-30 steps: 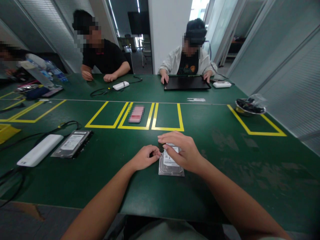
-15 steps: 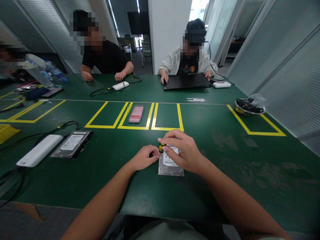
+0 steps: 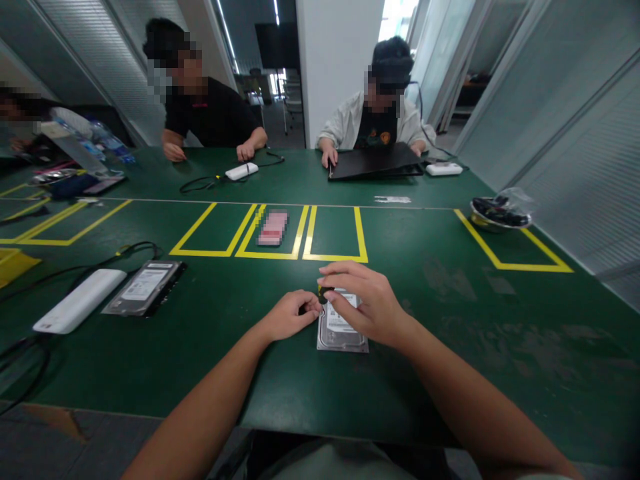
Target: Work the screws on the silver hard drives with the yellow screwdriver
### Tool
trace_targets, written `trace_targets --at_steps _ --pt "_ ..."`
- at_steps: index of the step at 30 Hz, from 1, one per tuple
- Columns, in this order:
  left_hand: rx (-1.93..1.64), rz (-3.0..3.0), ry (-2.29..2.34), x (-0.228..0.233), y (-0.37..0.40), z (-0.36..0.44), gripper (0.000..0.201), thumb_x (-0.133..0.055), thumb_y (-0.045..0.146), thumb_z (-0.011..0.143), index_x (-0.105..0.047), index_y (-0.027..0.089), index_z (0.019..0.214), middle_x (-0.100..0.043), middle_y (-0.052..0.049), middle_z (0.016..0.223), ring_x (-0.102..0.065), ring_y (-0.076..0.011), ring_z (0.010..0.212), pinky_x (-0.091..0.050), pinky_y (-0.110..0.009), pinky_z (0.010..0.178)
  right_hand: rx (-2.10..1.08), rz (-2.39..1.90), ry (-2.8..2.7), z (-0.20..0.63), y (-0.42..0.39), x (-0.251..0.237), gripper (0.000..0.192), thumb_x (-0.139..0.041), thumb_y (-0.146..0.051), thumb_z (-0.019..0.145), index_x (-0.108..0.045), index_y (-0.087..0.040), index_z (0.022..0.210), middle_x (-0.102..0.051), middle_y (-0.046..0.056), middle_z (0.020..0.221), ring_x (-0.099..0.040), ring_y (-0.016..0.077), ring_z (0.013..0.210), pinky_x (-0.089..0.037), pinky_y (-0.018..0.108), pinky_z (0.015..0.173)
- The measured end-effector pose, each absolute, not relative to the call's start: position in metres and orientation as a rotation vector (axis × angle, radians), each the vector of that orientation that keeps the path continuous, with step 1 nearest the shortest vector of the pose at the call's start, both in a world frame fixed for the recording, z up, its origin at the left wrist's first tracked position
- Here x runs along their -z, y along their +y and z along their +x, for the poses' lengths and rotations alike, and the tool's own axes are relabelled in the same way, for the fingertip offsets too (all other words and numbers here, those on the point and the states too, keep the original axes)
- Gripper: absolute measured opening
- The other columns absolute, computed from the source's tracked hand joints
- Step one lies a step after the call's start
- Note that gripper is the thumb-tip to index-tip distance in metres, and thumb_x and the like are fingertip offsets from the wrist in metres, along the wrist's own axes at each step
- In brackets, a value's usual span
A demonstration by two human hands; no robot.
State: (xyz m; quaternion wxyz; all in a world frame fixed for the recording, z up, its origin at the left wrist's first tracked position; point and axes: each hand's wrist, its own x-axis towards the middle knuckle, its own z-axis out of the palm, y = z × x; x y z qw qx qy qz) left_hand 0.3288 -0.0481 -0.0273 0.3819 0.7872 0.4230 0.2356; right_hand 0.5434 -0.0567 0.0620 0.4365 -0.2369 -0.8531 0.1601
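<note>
A silver hard drive (image 3: 344, 338) with a white label lies flat on the green table before me. My right hand (image 3: 363, 300) pinches the short black-and-yellow handle of a screwdriver (image 3: 325, 293) between thumb and fingers, above the drive's far left corner. The handle stands about upright; its tip is hidden. Curled against the drive's left edge, my left hand (image 3: 295, 315) has thumb and forefinger close together beside the screwdriver.
Left of me lie a second hard drive (image 3: 144, 288) and a white power bank (image 3: 80, 301) with black cables. A pink phone (image 3: 273, 228) lies within yellow tape. A bowl (image 3: 500, 217) of dark parts stands right. Opposite, a person holds a black laptop (image 3: 375, 163); another person sits beside.
The fingers of my right hand have shifted slightly around the screwdriver handle, which looks turned. My left hand and the drive stay put. Across the table, the laptop's black panel has tilted slightly.
</note>
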Motion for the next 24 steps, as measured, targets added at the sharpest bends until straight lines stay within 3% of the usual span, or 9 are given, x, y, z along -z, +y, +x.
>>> trace_targets --at_steps 7,16,21,24 --pt "-0.603 2.024 1.069 0.0324 -0.0471 0.3282 0.011 -0.057 0.020 0.083 -0.065 0.013 0.088 -0.062 -0.002 0.081 -0.054 -0.0138 0.075 -0.042 -0.026 0.072 -0.438 -0.532 -2.157 0.5424 -0.0585 -0.0672 0.027 -0.050 -0.011 0.090 -0.066 -0.016 0.112 -0.071 0.011 0.114 -0.065 0.0200 0.110 -0.054 0.039 0.095" --pt "-0.611 2.035 1.085 0.0283 -0.0479 0.3290 0.010 -0.057 0.021 0.084 -0.064 0.014 0.085 -0.064 -0.002 0.082 -0.055 -0.0146 0.077 -0.042 -0.025 0.071 -0.416 -0.600 -2.162 0.5423 -0.0594 -0.0673 0.024 -0.057 -0.021 0.090 -0.068 -0.015 0.111 -0.067 0.013 0.104 -0.064 0.0197 0.096 -0.056 0.037 0.083" --pt "-0.620 2.010 1.091 0.0302 -0.0476 0.3293 0.010 -0.059 0.023 0.083 -0.064 0.014 0.083 -0.062 -0.001 0.078 -0.054 -0.0137 0.072 -0.042 -0.025 0.068 -0.463 -0.535 -2.154 0.5422 -0.0603 -0.0683 0.031 -0.050 -0.013 0.091 -0.065 -0.017 0.117 -0.068 0.013 0.118 -0.063 0.0207 0.112 -0.053 0.040 0.096" --pt "-0.618 2.015 1.090 0.0317 -0.0471 0.3287 0.011 -0.059 0.023 0.083 -0.064 0.013 0.083 -0.062 -0.002 0.079 -0.054 -0.0140 0.074 -0.042 -0.025 0.069 -0.469 -0.506 -2.164 0.5419 -0.0589 -0.0673 0.029 -0.049 -0.013 0.092 -0.064 -0.018 0.117 -0.070 0.011 0.113 -0.064 0.0198 0.109 -0.054 0.039 0.094"
